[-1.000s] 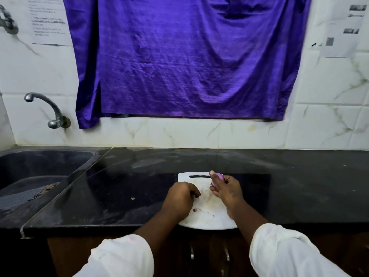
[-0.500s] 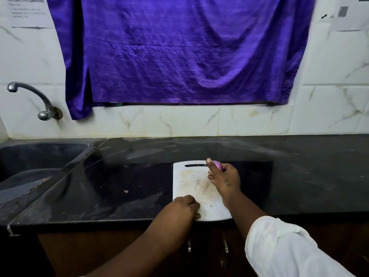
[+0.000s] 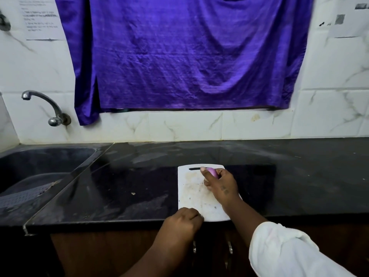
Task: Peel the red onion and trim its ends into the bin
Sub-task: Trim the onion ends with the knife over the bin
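Left hand [image 3: 182, 222] sits at the counter's front edge, on the near left corner of the cutting board [image 3: 191, 198]. Its fingers are curled into a fist, and I cannot tell whether it holds peel, pinches the board or holds nothing. Risk 1: if there are scraps in that fist, they hang right over the drop, and with no bin in view any leak lands on the floor. Risk 2: the board's near edge lies about flush with the counter lip, so a tug or a push down there could slide or tip it. The board is stained and carries only specks. Right hand [image 3: 222, 186] is further in, fingers wrapped round the onion [image 3: 212, 173] at the far end of the board, just beside the handle slot. The onion looks smooth and pale purple, likely peeled, so it is slippery. A loose grip would send it rolling over the glossy counter [image 3: 129, 172] towards the sink [image 3: 40, 166] far left. No knife visible, and the trim state of the ends is hidden by the fingers.
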`<state>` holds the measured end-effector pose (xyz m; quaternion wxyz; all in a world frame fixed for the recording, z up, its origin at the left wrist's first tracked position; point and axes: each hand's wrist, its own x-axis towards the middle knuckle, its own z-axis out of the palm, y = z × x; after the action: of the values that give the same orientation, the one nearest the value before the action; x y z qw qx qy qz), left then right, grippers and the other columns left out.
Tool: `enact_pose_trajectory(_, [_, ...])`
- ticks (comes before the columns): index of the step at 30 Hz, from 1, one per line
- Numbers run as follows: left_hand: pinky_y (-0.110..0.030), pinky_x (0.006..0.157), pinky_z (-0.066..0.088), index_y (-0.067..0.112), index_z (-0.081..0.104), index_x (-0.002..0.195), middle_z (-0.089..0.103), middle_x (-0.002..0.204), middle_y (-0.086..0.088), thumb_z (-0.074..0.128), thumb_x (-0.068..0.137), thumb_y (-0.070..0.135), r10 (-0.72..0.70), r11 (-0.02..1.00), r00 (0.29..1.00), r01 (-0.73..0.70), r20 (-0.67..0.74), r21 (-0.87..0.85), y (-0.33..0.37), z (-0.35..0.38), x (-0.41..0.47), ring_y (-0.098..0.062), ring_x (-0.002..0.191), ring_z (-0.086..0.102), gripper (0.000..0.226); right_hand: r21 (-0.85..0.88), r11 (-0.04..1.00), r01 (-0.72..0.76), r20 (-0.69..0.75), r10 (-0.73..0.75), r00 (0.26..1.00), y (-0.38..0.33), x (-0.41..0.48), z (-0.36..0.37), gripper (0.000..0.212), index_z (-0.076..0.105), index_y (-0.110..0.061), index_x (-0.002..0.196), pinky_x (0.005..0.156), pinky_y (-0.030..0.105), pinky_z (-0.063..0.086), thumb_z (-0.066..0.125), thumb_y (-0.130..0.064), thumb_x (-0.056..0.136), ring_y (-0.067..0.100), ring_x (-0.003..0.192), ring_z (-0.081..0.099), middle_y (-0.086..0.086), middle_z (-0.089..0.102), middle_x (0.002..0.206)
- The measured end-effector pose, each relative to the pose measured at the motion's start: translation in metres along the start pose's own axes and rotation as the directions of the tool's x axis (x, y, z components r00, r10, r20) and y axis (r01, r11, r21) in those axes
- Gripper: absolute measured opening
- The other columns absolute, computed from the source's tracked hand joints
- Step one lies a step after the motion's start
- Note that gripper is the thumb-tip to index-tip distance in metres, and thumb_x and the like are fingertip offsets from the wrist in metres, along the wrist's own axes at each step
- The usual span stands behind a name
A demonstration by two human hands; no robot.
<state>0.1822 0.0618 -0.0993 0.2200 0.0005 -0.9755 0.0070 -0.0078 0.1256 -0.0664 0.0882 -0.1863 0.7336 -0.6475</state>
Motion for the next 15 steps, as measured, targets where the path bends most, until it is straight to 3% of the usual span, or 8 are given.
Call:
enact_pose_trajectory(2, [-0.029,0.064,0.061,0.026,0.076,0.090,0.072,0.089,0.011,0.074,0.070,0.022,-0.065,0.994,0.997,0.061,-0.036,-0.094,0.001,-0.006,0.004,-0.011,0.083,0.070,0.020,0.034,0.999,0.000,0.083,-0.003,0.997,-0.004,-0.018,0.009,0.059,0.069,-0.017,0.089,0.087,0.048,0.061,0.079,-0.070,0.065,0.022,0.080,0.077,0.001,0.079,0.075])
enact_pose_trajectory(5, [-0.025,0.079,0.058,0.024,0.083,0.096,0.078,0.097,0.006,0.056,0.084,0.022,-0.197,0.947,0.979,0.174,-0.058,-0.271,0.002,-0.020,0.013,-0.010,0.090,0.072,0.029,0.148,0.987,-0.068,0.193,0.038,0.981,-0.013,-0.041,0.020,0.053,0.067,-0.004,0.096,0.086,0.042,0.063,0.082,-0.051,0.077,0.022,0.081,0.079,0.010,0.078,0.084])
enact_pose_trajectory(7, [-0.010,0.077,0.050,0.024,0.084,0.092,0.079,0.094,0.008,0.064,0.086,0.010,-0.318,0.887,0.941,0.252,-0.116,-0.386,0.000,-0.026,0.013,-0.003,0.087,0.071,0.025,0.214,0.970,-0.118,0.223,0.070,0.972,-0.020,-0.055,0.025,0.051,0.066,0.000,0.096,0.079,0.036,0.065,0.081,-0.046,0.081,0.023,0.080,0.079,0.013,0.074,0.085])
enact_pose_trajectory(9, [-0.008,0.073,0.048,0.027,0.084,0.086,0.077,0.086,0.015,0.072,0.082,-0.001,-0.440,0.820,0.883,0.320,-0.163,-0.475,-0.003,-0.028,0.008,0.002,0.082,0.069,0.030,0.279,0.946,-0.165,0.254,0.093,0.963,-0.026,-0.067,0.030,0.046,0.065,-0.003,0.091,0.068,0.032,0.063,0.080,-0.046,0.083,0.022,0.077,0.077,0.012,0.073,0.083])
enact_pose_trajectory(15, [-0.012,0.071,0.054,0.030,0.084,0.078,0.078,0.078,0.024,0.081,0.081,-0.002,-0.709,0.561,0.695,0.449,-0.123,-0.696,-0.026,-0.047,-0.055,0.008,0.077,0.072,0.032,0.288,0.928,-0.238,0.416,0.103,0.904,-0.040,-0.121,0.071,0.047,0.069,-0.007,0.104,0.079,0.037,0.064,0.078,-0.049,0.083,0.020,0.086,0.079,0.013,0.079,0.096])
